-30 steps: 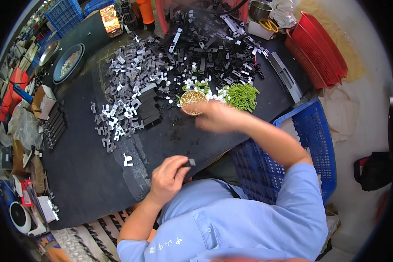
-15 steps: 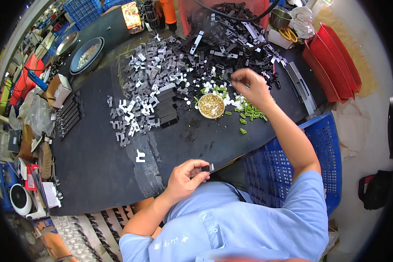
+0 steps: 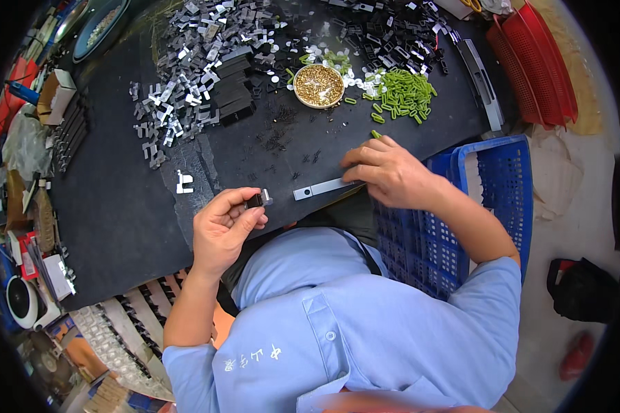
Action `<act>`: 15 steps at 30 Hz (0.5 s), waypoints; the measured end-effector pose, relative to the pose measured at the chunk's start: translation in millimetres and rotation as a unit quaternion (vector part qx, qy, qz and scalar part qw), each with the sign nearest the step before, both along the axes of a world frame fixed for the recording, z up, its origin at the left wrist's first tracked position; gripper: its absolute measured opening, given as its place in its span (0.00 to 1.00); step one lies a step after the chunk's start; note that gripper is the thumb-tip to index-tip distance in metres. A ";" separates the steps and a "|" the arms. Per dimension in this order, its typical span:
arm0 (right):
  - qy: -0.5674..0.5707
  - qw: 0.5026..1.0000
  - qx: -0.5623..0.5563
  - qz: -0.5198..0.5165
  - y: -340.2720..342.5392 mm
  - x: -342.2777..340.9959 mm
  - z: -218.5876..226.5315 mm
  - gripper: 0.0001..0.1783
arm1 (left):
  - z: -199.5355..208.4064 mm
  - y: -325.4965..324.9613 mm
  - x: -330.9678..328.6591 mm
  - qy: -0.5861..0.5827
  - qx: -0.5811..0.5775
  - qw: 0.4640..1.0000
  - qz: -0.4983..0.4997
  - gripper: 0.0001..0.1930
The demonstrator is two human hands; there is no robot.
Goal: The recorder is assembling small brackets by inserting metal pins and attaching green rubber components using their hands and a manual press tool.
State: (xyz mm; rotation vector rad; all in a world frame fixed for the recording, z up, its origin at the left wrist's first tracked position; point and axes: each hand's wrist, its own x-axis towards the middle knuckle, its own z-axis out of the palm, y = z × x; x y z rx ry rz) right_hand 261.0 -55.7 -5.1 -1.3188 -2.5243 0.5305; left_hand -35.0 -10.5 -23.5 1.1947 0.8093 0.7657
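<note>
A person in a light blue shirt is seen from above, seated at a black tabletop. Nearest the body, the left hand is raised just over the tabletop's near edge, its fingers curled around a small dark part with a metal end, which is pinched between thumb and fingertips. Just to the right, a flat grey metal strip lies on the tabletop near the edge. The right hand is laid over the strip's right end with the fingers bent and pressed down on it; whether the strip is gripped or only touched cannot be told. A single green piece sits just beyond this hand's knuckles. A blue plastic crate stands beside the right forearm, off the tabletop's right edge.

To the left, a small white bracket is set alone on the tabletop. Farther back, a round bowl of small brass-coloured pieces is placed near the middle, with a heap of green pins just to its right. A wide scatter of grey metal clips is spread over the far left, beside stacked black blocks, and a pile of black parts is heaped at the far edge. Red baskets are stacked at the far right.
</note>
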 end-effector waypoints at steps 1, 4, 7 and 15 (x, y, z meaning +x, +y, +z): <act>0.030 0.999 0.029 -0.027 -2.2 -11.5 1.1 0.14 | -1.9 -2.5 -0.4 0.022 0.000 1.000 -0.002 0.13; 0.048 0.993 0.089 -0.065 -0.8 -50.8 -7.6 0.14 | -1.5 -4.8 12.8 0.105 0.115 0.987 -0.029 0.12; 0.049 0.987 0.134 -0.069 -0.6 -59.3 -13.0 0.14 | 5.1 -4.7 22.6 0.162 0.207 0.965 -0.022 0.11; 0.065 0.986 0.135 -0.067 -1.9 -69.0 -3.7 0.22 | 8.6 -3.7 28.5 0.183 0.253 0.950 -0.006 0.12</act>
